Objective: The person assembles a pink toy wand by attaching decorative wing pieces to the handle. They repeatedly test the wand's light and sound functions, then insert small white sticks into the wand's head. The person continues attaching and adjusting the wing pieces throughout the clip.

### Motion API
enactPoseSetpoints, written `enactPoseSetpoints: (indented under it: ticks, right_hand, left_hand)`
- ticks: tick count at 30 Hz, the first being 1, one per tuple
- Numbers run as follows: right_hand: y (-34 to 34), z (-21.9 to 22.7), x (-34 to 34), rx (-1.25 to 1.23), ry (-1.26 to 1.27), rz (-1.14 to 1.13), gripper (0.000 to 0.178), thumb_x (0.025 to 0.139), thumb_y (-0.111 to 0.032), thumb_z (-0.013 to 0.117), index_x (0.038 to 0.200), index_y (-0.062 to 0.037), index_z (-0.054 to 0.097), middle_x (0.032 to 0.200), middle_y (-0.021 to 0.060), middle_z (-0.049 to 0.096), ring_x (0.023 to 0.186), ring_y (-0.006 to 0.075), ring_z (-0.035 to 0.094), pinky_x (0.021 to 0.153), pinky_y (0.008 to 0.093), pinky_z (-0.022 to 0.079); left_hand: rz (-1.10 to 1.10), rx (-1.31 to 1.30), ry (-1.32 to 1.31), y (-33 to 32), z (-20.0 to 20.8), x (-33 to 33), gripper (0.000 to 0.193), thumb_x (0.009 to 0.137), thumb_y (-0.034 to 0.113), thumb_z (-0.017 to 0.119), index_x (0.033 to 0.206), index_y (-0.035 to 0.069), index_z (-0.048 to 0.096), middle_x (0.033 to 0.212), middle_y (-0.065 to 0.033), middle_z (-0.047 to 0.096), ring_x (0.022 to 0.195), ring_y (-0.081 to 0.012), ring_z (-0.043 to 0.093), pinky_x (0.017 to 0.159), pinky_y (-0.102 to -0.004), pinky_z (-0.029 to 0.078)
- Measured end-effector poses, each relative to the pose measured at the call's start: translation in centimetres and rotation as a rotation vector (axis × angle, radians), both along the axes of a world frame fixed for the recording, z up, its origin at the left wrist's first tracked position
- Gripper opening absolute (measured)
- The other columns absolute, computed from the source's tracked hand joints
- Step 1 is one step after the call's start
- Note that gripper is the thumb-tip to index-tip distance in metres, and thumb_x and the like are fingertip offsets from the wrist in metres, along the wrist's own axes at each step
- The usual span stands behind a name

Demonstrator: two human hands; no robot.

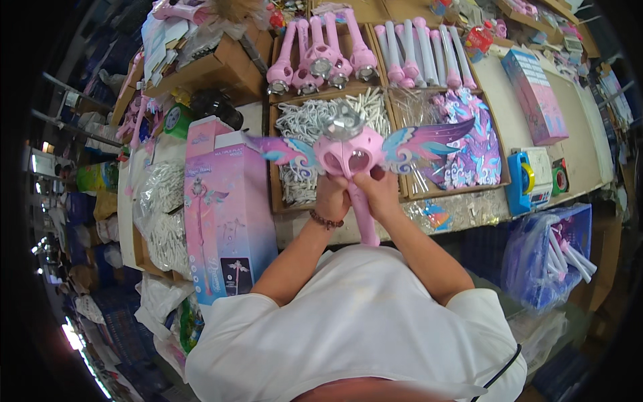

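I hold a pink toy wand [349, 155] upright in front of my chest, above the table edge. It has a heart-shaped head, a clear gem on top and a pastel wing on each side. My left hand [333, 196] grips the handle just under the head on the left. From the right side, my right hand [378, 192] wraps the same pink handle, which sticks down between my wrists. Both hands touch each other around the handle.
Cardboard trays behind the wand hold white cords [305, 124], loose wings [469, 144], pink wand bodies [321, 57] and pale handles [429, 53]. Tall pink-and-blue boxes [224, 214] stand at the left, another box [536, 94] lies at the right. A tape dispenser [529, 181] sits at the right.
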State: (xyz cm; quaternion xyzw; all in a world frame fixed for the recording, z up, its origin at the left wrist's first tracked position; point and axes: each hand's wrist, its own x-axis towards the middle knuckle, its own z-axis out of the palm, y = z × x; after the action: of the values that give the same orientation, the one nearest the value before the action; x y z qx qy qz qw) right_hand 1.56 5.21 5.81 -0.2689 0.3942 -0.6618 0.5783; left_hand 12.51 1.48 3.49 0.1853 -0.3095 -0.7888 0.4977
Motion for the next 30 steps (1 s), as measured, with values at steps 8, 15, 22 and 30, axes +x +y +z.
enactPoseSetpoints:
  ticks: [8,15,22,30]
  right_hand:
    - [-1.2,4.3,-0.8,-0.101,0.110,-0.075,0.059,0.064,-0.015,0.084,0.112,0.0015,0.054,0.107,0.0094,0.060,0.097,0.0177,0.058,0.086,0.0311,0.047]
    - [-2.1,4.6,-0.9,-0.072,0.221,-0.058,0.065,0.063,-0.013,0.084,0.117,0.0024,0.052,0.111,0.0110,0.058,0.101,0.0192,0.056,0.088,0.0329,0.046]
    - [-2.5,-0.5,-2.0,-0.114,0.865,-0.087,0.068,0.073,-0.034,0.076,0.120,0.0061,0.048,0.107,0.0146,0.062,0.095,0.0248,0.059,0.085,0.0378,0.046]
    - [0.9,-1.6,-4.2,0.218,0.805,0.487,0.060,0.074,-0.029,0.074,0.122,-0.0027,0.050,0.099,0.0199,0.064,0.086,0.0303,0.064,0.076,0.0375,0.049]
  left_hand:
    - [-0.005,-0.053,-0.001,-0.8,2.5,0.1,0.071,0.070,0.044,0.077,0.125,0.009,0.049,0.121,-0.0025,0.055,0.112,-0.0200,0.052,0.097,-0.0374,0.041]
    - [-0.028,0.007,0.082,-1.6,1.5,0.3,0.073,0.071,0.041,0.077,0.127,0.007,0.046,0.123,-0.0037,0.053,0.113,-0.0205,0.051,0.097,-0.0377,0.042]
    - [0.089,0.083,0.072,-4.0,0.3,0.1,0.066,0.076,0.041,0.071,0.125,0.006,0.045,0.116,-0.0056,0.055,0.104,-0.0209,0.055,0.091,-0.0378,0.045]
    - [0.375,0.135,0.067,-4.5,1.4,-0.3,0.048,0.087,0.041,0.058,0.120,0.008,0.049,0.111,-0.0053,0.057,0.100,-0.0206,0.054,0.088,-0.0376,0.045]
